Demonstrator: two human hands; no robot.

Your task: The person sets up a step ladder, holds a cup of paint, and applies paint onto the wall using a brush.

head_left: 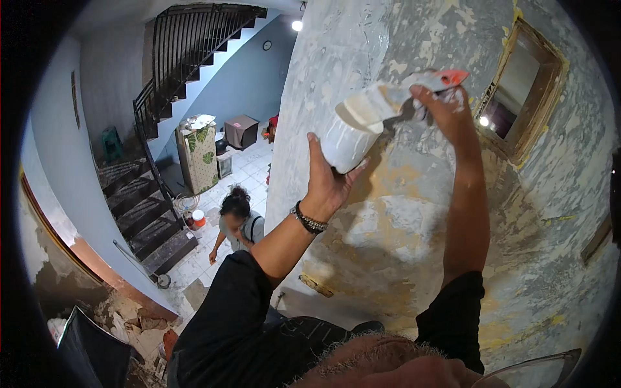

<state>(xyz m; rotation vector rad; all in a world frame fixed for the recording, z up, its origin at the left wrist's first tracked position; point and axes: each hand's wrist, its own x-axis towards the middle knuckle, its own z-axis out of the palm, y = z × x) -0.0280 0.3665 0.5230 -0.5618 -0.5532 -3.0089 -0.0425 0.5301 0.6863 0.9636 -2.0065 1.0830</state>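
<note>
My left hand [329, 182] holds a white plastic cup [347, 145] from below, tilted, with white drips down its outside. In my right hand [449, 111] is a wide paintbrush [383, 101] with a red-tipped handle, its pale bristle end at the cup's mouth and partly inside the rim. White smears mark the brush handle and the fingers around it. What the cup contains is mostly hidden by the brush. Both hands are raised before a patchy grey and white plastered wall [412, 179].
A wooden-framed opening [526, 92] is set in the wall at right. Down to the left, a person [237, 223] stands on the tiled floor [252, 167]. Beyond are a staircase with a dark railing [145, 116], a leaf-patterned refrigerator [199, 157], an orange and white bucket [198, 219] and rubble [136, 320].
</note>
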